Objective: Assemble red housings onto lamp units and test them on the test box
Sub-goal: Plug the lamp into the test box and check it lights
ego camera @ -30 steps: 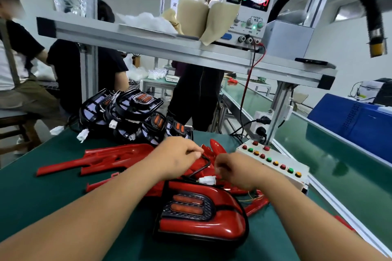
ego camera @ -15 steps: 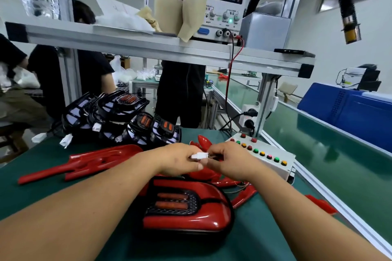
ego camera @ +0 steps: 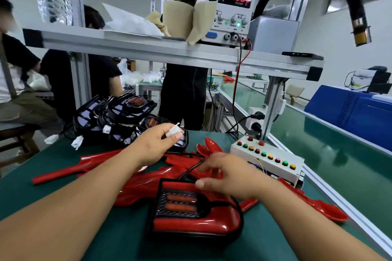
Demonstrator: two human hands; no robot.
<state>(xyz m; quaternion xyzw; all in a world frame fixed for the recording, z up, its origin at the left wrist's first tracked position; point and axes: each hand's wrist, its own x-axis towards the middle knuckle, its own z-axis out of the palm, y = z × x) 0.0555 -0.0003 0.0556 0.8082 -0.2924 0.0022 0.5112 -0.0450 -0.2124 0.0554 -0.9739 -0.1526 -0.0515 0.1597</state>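
Note:
An assembled lamp unit in its red housing (ego camera: 191,224) lies on the green table in front of me, with two unlit orange strips in a black grille. My left hand (ego camera: 157,144) is raised above the table and pinches the unit's white connector (ego camera: 173,132). A black cable (ego camera: 191,170) runs from the unit up toward it. My right hand (ego camera: 227,174) hovers over the unit's far end with loosely spread fingers and holds nothing. The white test box (ego camera: 271,160) with its row of coloured buttons stands just right of my right hand.
Loose red housings (ego camera: 84,165) lie spread across the table. A pile of black lamp units (ego camera: 114,121) sits at the back left. A power supply (ego camera: 231,8) stands on the overhead shelf. A conveyor (ego camera: 339,154) runs along the right. People stand and sit behind the bench.
My hands were together at the white connector. Now they have separated: the left hand has lifted the connector up and left, and the right hand has let go and dropped toward the unit.

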